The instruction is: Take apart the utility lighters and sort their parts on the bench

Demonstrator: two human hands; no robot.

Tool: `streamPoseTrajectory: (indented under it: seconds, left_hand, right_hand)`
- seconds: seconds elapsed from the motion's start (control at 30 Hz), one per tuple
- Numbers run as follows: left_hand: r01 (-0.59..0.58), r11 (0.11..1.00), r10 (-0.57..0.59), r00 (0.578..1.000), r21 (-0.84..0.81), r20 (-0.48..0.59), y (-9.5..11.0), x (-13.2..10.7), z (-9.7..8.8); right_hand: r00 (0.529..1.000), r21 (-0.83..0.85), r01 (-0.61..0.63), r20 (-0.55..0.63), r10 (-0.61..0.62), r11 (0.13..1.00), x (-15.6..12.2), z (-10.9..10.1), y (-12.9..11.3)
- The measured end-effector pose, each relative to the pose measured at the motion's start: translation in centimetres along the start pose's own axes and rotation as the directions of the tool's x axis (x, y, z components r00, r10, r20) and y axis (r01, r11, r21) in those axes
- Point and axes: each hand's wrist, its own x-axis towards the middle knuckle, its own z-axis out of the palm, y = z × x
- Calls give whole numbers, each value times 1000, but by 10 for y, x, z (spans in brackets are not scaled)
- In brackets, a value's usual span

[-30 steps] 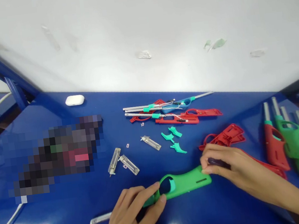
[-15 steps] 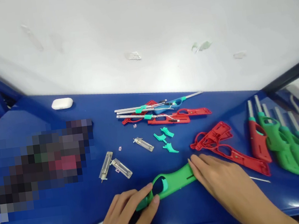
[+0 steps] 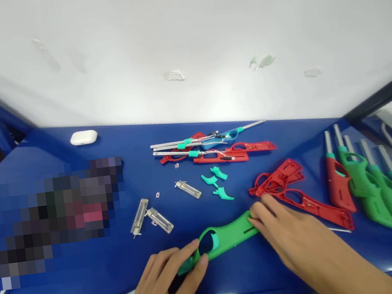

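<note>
A green utility lighter (image 3: 228, 238) with a teal trigger lies across both hands at the table's front, its metal barrel pointing left. My left hand (image 3: 166, 282) grips it around the barrel end, beside the trigger ring. At the handle's far end, the fingers of my right hand (image 3: 281, 229) close on the green body; part of the handle is hidden under them. Beyond the lighter are three loose teal triggers (image 3: 222, 194) and three clear fuel tanks (image 3: 189, 189). Red lighter shells (image 3: 280, 177) lie just past my right hand.
Several finished-looking lighters (image 3: 339, 182) line the right side. Barrels with wires (image 3: 175, 153) rest on red and blue shells at the back. A white case (image 3: 84, 137) sits back left, near a blurred-out area. A white wall (image 3: 182, 34) rises behind the blue table (image 3: 90, 274).
My right hand has shifted slightly, its knuckles raised higher over the handle end. My left hand keeps the same hold on the lighter. The view has moved a little.
</note>
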Motion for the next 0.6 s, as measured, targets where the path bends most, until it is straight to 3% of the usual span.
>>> streamPoseTrajectory:
  seconds: [0.07,0.13,0.23,0.3,0.37,0.43,0.5,0.6]
  left_hand:
    - [-12,1000,12,1000,-9,-7,-1,2,-1]
    - [-20,1000,20,1000,-23,1,-2,2,-2]
    - [-18,999,17,1000,-48,-10,-3,2,-1]
    - [-4,998,2,999,-68,-39,-3,3,0]
    - [-2,997,-3,999,-81,-54,-3,3,1]
    - [-14,997,11,999,-77,-36,-5,2,3]
    - [-27,997,26,1000,-66,-12,-7,-2,4]
    - [-38,997,39,999,-63,15,-10,-7,5]
  right_hand:
    - [994,307,-84,-40,102,948,0,-19,0]
    - [958,589,-168,-91,271,790,2,-36,-1]
    - [847,884,12,-258,466,468,9,-47,-3]
    - [783,964,131,-243,572,231,14,-46,-3]
    - [782,981,194,-167,600,21,19,-41,-4]
    - [802,959,253,-135,582,-126,24,-37,-5]
    - [815,929,310,-149,560,-204,28,-35,-7]
    - [833,915,333,-171,527,-229,32,-32,-9]
